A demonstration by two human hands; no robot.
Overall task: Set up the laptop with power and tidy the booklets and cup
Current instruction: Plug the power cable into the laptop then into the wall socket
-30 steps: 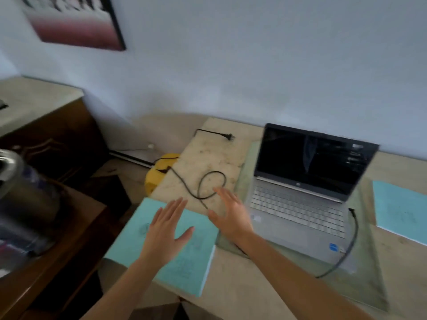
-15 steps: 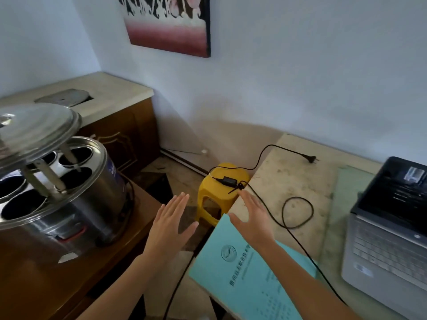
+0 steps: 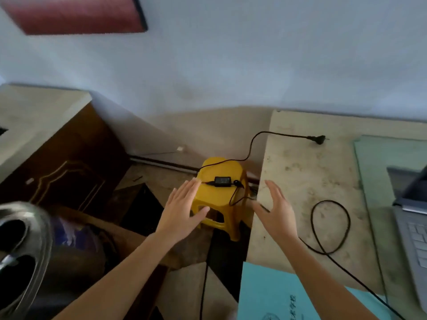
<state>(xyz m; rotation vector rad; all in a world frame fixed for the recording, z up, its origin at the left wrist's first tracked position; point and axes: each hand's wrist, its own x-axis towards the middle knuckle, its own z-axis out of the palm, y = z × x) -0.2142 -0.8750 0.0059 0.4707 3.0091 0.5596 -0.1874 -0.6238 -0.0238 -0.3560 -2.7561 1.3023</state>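
Beside the table (image 3: 312, 181), the power brick (image 3: 223, 180) is seen resting on a yellow stool (image 3: 217, 199), its plug (image 3: 318, 139) lying unplugged on the tabletop — power is judged not yet connected. Both the left hand (image 3: 182, 209) and right hand (image 3: 277, 211) are held spread, empty. A booklet (image 3: 277, 296) is left untidied near the laptop (image 3: 413, 227); no cup is seen.

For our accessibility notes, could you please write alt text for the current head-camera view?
Two open, empty hands, left hand and right hand, reach toward a black power adapter on a yellow stool beside a table. Its unplugged plug and looped cable lie there, near a laptop and blue booklet.
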